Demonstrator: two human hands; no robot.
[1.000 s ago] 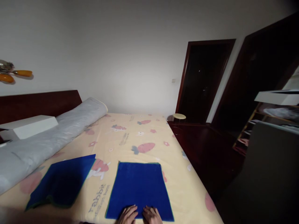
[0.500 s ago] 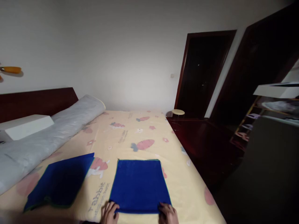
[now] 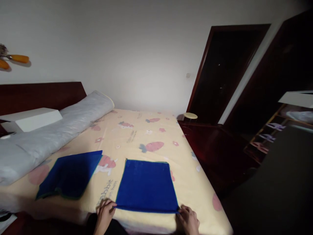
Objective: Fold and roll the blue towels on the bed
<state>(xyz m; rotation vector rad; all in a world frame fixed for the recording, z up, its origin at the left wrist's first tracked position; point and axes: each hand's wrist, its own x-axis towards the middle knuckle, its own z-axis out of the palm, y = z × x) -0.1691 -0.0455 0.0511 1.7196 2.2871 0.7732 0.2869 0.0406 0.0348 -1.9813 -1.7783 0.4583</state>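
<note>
A blue cloth (image 3: 148, 186) with green edging lies flat on the bed, roughly square. Its near left corner is pinched by my left hand (image 3: 106, 211), fingers closed. My right hand (image 3: 188, 218) grips the near right corner the same way. Between the hands the near edge runs nearly straight. To the left, a second blue cloth (image 3: 70, 174) rests on the sheet with uneven edges, untouched by either hand.
The bed (image 3: 137, 130) has a patterned cream sheet. A grey roll (image 3: 80, 114) and a white box (image 3: 39, 120) lie at the left. Beyond are a round stool (image 3: 190, 116), a dark door (image 3: 225, 71) and a shoe rack (image 3: 266, 132) on the right.
Both hands have moved outward to the near corners of the right cloth. The view has shifted, showing more of the bed's near side.
</note>
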